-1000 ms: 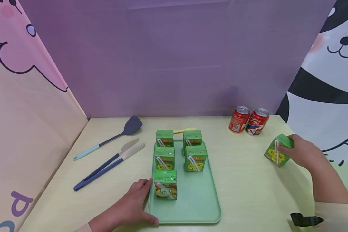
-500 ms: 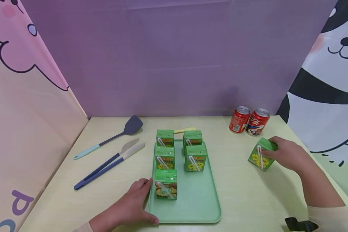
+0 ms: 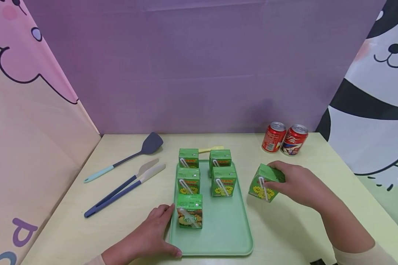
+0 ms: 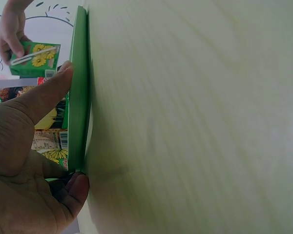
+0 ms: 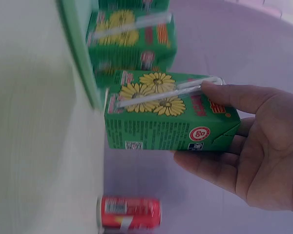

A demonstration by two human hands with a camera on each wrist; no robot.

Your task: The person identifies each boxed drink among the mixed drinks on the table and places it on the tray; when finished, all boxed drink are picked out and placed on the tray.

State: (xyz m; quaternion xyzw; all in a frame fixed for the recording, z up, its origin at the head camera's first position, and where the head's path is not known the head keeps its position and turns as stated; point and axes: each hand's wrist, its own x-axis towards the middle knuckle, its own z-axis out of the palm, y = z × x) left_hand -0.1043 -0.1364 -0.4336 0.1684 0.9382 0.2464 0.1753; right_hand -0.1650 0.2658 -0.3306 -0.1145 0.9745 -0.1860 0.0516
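My right hand holds a green drink carton between thumb and fingers near its top. The carton has yellow flowers and a white straw on its face. It is tilted, above the table just right of the tray. In the right wrist view the held carton shows its printed side. My left hand grips the green tray at its near left corner, thumb and fingertips on the rim. Several green cartons stand on the tray in two columns; the nearest, a brown-fronted carton, is beside my left fingers.
Two red cans stand at the back right. To the tray's left lie a dark spatula and blue-handled tongs. A yellow utensil lies behind the tray, partly hidden by cartons. A purple backdrop rises behind the table.
My right hand has carried the drink carton leftward from the table's right side to near the tray. The left hand, tray and the cartons on it have stayed put.
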